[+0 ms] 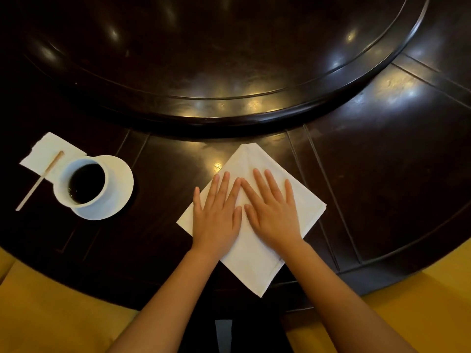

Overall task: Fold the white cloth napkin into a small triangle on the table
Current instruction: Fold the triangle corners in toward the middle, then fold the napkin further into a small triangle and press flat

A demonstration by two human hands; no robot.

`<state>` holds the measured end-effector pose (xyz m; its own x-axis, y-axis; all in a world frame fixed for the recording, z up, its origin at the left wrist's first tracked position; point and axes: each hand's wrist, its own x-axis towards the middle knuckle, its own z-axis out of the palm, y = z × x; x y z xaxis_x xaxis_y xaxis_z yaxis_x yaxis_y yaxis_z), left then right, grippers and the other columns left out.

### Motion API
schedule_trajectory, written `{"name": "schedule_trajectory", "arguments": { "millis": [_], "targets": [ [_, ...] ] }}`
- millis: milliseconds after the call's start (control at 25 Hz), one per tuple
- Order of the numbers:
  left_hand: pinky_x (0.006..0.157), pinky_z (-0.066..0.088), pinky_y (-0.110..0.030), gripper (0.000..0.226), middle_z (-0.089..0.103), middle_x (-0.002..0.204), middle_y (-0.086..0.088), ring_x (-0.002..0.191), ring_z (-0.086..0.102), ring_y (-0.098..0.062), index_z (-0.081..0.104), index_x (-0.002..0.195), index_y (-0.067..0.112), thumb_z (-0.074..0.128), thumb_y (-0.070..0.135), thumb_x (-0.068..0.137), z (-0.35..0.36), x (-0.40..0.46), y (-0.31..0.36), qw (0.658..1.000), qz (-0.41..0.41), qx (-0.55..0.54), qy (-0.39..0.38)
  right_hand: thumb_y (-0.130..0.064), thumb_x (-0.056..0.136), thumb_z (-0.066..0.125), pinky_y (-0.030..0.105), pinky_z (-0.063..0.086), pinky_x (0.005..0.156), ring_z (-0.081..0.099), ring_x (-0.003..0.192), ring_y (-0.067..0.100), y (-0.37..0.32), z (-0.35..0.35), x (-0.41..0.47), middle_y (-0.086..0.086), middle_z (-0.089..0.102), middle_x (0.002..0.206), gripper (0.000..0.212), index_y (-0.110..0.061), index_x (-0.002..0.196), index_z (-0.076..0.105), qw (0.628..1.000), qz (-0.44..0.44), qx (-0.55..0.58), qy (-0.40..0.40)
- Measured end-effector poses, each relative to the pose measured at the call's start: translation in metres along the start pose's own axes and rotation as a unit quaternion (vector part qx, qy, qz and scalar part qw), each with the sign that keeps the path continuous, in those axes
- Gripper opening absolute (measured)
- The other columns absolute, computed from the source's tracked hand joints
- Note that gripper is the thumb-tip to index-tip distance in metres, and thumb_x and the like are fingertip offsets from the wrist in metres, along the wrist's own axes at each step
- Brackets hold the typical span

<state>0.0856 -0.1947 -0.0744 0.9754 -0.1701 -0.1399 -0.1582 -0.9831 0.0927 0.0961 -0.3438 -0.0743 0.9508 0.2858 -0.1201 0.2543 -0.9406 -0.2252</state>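
The white cloth napkin (257, 266) lies flat on the dark wooden table (369, 194) as a square turned on its corner, one corner pointing away from me and one toward me. My left hand (216, 215) presses flat on its left half with the fingers straight and spread. My right hand (272, 210) presses flat on its right half the same way. The two index fingers nearly touch over the napkin's middle. A crease runs down from the far corner toward the hands.
A white cup of dark coffee (85, 183) stands on a white saucer (119, 189) at the left. Behind it lies a white paper napkin (48, 151) with a wooden stirrer (38, 182) across it. A raised round turntable (229, 59) fills the table's centre. Yellow seating (51, 314) shows below.
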Motion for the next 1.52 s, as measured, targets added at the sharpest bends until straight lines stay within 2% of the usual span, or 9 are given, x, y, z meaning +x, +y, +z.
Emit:
{"name": "schedule_trajectory", "arguments": {
  "millis": [280,400,520,840,1000,1160,1240,1360,1520],
  "targets": [
    [0.112,0.006,-0.05,0.075,0.013,0.157,-0.006,0.143,0.007,-0.022,0.007,0.149,0.02,0.025,0.056,0.086,-0.003,-0.001,-0.023,0.999,-0.035,-0.011,0.01,-0.065,0.087,0.013,0.05,-0.013,0.111,-0.014,0.141,0.016,0.043,-0.022,0.001,0.0,-0.01,0.154,0.076,-0.022,0.147,-0.001,0.987,0.155,-0.048,0.005],
    [0.111,0.003,-0.052,0.077,0.014,0.157,-0.008,0.143,0.007,-0.022,0.01,0.149,0.018,0.027,0.058,0.085,-0.003,-0.001,-0.022,1.0,-0.027,-0.004,0.01,-0.063,0.09,0.011,0.053,-0.01,0.111,-0.01,0.142,0.023,0.04,-0.028,0.026,0.003,-0.001,0.156,0.067,-0.029,0.147,0.004,0.997,-0.05,-0.053,0.005],
    [0.109,-0.002,-0.057,0.078,0.012,0.157,-0.009,0.143,0.005,-0.023,0.011,0.148,0.019,0.027,0.06,0.084,-0.004,-0.002,-0.024,1.0,0.005,0.006,0.012,-0.058,0.092,0.015,0.052,-0.008,0.112,-0.01,0.143,0.022,0.045,-0.032,0.061,0.003,0.001,0.157,0.061,-0.031,0.147,0.005,0.964,-0.247,-0.072,-0.065],
    [0.103,0.003,-0.07,0.077,0.011,0.157,-0.012,0.144,0.002,-0.031,0.018,0.147,0.034,0.038,0.067,0.081,-0.003,-0.03,-0.014,0.954,0.297,-0.002,-0.038,-0.059,0.091,0.014,0.051,-0.004,0.114,-0.009,0.143,0.019,0.046,-0.031,0.078,0.003,-0.002,0.157,0.063,-0.032,0.147,0.001,0.969,-0.219,-0.086,-0.069],
    [0.099,0.002,-0.076,0.076,0.004,0.156,-0.018,0.142,-0.006,-0.039,0.018,0.146,0.039,0.036,0.074,0.081,-0.006,-0.047,-0.013,0.923,0.378,0.005,-0.068,-0.061,0.091,0.017,0.05,-0.004,0.114,-0.011,0.143,0.023,0.047,-0.031,0.079,0.005,-0.003,0.157,0.064,-0.035,0.147,0.001,0.971,-0.211,-0.082,-0.073],
    [0.101,0.007,-0.075,0.077,0.009,0.157,-0.013,0.142,-0.003,-0.038,0.018,0.147,0.032,0.041,0.066,0.083,-0.01,-0.057,-0.012,0.9,0.427,0.019,-0.086,-0.062,0.09,0.018,0.052,-0.006,0.114,-0.008,0.143,0.025,0.044,-0.035,0.076,0.007,0.0,0.157,0.067,-0.031,0.147,0.003,0.974,-0.207,-0.075,-0.059],
    [0.106,0.017,-0.066,0.075,0.022,0.154,-0.012,0.143,0.01,-0.033,0.026,0.146,0.024,0.049,0.055,0.081,-0.013,-0.059,-0.017,0.911,0.405,-0.017,-0.077,-0.06,0.089,0.026,0.053,-0.002,0.114,-0.001,0.144,0.026,0.046,-0.045,0.058,0.01,0.009,0.157,0.068,-0.027,0.148,0.012,0.976,-0.208,-0.047,-0.037],
    [0.105,0.033,-0.05,0.06,0.049,0.137,-0.009,0.132,0.036,-0.025,0.05,0.131,0.019,0.058,0.042,0.075,-0.018,-0.06,-0.033,0.942,0.316,-0.103,-0.044,-0.054,0.085,0.049,0.049,0.022,0.111,0.027,0.137,0.029,0.056,-0.058,0.0,0.013,0.039,0.144,0.062,-0.02,0.137,0.041,0.964,-0.262,0.031,-0.025],
    [0.095,0.042,-0.042,0.049,0.06,0.118,-0.007,0.115,0.05,-0.025,0.062,0.113,0.015,0.064,0.042,0.073,-0.019,-0.053,-0.04,0.945,0.311,-0.103,-0.006,-0.05,0.078,0.062,0.045,0.039,0.1,0.049,0.12,0.028,0.063,-0.052,-0.055,0.01,0.057,0.128,0.053,-0.02,0.121,0.056,0.941,-0.326,0.01,-0.087]
  ]
}}
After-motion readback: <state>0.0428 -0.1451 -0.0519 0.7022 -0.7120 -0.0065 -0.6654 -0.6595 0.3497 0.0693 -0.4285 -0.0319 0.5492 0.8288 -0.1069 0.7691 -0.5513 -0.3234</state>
